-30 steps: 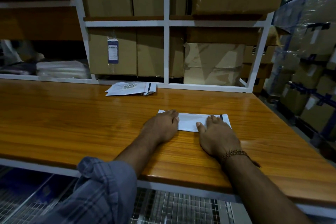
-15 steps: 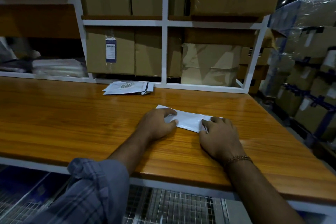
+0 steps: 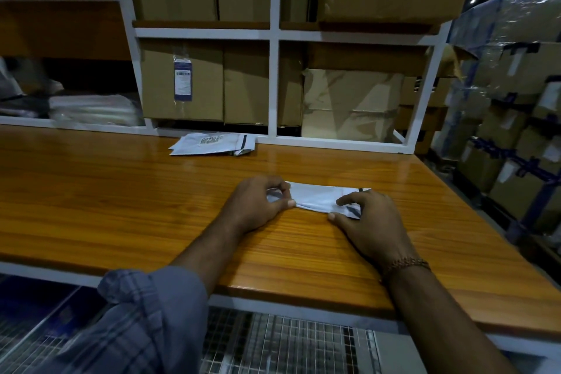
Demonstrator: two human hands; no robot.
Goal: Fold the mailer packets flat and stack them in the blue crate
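Observation:
A white mailer packet (image 3: pixel 318 198), folded into a narrow strip, lies on the wooden table (image 3: pixel 121 206) in front of me. My left hand (image 3: pixel 258 203) pinches its left end between thumb and fingers. My right hand (image 3: pixel 370 218) pinches its right end, where a dark strip shows. Its near edge is lifted slightly off the table. A small pile of white mailer packets (image 3: pixel 212 144) with a printed code lies farther back by the shelf frame. A blue crate (image 3: pixel 36 319) shows dimly under the table at the lower left.
A white shelf frame (image 3: pixel 273 85) full of cardboard boxes (image 3: pixel 182 79) stands along the table's back edge. Wrapped cartons (image 3: pixel 516 130) are stacked to the right of the table. A wire grid (image 3: pixel 288 343) lies below the table's front edge.
Both hands went from pressing flat on the packet to pinching its two ends. The packet has become a narrower strip and its near edge has come up.

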